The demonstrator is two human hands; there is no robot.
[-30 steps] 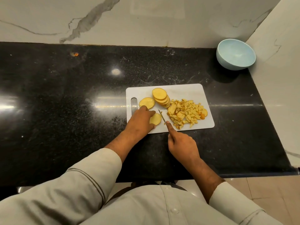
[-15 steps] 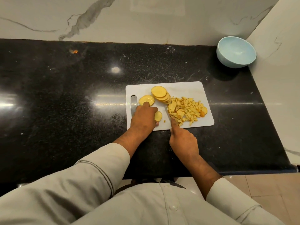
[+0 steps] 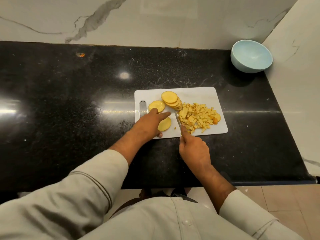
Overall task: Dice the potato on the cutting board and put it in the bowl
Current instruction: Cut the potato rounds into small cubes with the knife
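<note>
Left hand (image 3: 149, 123) lay flat with straight fingers on a loose yellow potato slice (image 3: 164, 124); right hand's (image 3: 194, 149) grip was closed round a small steel knife (image 3: 177, 120), blade beside the pile of diced potato pieces (image 3: 197, 119). A fanned stack of round slices (image 3: 171, 99) and one single slice (image 3: 156, 106) waited on the white plastic cutting board (image 3: 199, 93). Thin wet slices probably slip; best pinned flat from above. Pale blue bowl (image 3: 251, 56) sat empty, well apart in the corner of the glossy black stone tabletop (image 3: 69, 101), against marble walls (image 3: 155, 19).
</note>
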